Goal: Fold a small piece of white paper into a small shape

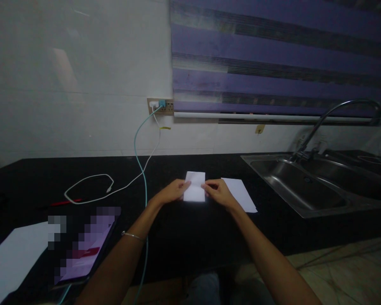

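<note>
A small folded sheet of white paper (pixel 194 192) is held up between my two hands, over the black counter. My left hand (pixel 174 191) pinches its left edge, with the thumb on the near face and the other fingers behind. On the opposite edge, my right hand (pixel 219 193) grips with thumb and fingertips. Faint crease lines cross the paper. Just right of my right hand, partly covered by it, a stack of white paper (pixel 241 195) lies flat on the counter.
A double steel sink (pixel 300 190) with a curved faucet (pixel 324 116) is on the right. A white cable (pixel 89 201) and a teal cable (pixel 145 186) run from the wall socket (pixel 169 106). At lower left lie a tablet (pixel 89 258), a white sheet (pixel 22 250) and a red pen-like object (pixel 65 202).
</note>
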Demonstrator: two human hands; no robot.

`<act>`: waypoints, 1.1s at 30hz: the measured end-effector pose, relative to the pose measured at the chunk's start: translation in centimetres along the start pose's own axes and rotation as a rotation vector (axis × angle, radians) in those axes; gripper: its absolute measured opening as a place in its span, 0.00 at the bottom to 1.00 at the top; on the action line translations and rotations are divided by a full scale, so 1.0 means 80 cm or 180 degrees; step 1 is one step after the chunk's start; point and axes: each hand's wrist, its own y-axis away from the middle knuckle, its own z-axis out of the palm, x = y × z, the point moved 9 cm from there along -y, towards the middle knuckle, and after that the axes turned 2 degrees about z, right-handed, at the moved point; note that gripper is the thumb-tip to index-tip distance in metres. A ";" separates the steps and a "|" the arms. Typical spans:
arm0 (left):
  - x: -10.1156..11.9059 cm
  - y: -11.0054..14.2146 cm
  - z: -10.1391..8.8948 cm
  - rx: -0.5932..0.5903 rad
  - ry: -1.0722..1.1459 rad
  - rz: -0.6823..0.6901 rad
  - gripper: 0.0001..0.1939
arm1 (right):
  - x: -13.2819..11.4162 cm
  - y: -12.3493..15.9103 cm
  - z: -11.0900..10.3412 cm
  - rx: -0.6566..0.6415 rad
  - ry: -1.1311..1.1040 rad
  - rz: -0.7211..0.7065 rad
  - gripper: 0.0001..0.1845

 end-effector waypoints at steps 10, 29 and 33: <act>-0.002 -0.002 -0.005 0.0210 0.0151 0.0051 0.27 | 0.004 0.001 0.007 -0.0147 -0.0039 0.0023 0.22; -0.004 -0.004 -0.020 0.0672 0.0095 0.0061 0.30 | -0.003 0.004 0.012 -0.0325 -0.0014 0.0021 0.22; -0.003 0.000 -0.012 0.0363 0.0488 -0.0003 0.26 | 0.002 0.003 0.008 -0.0206 -0.0153 0.0102 0.21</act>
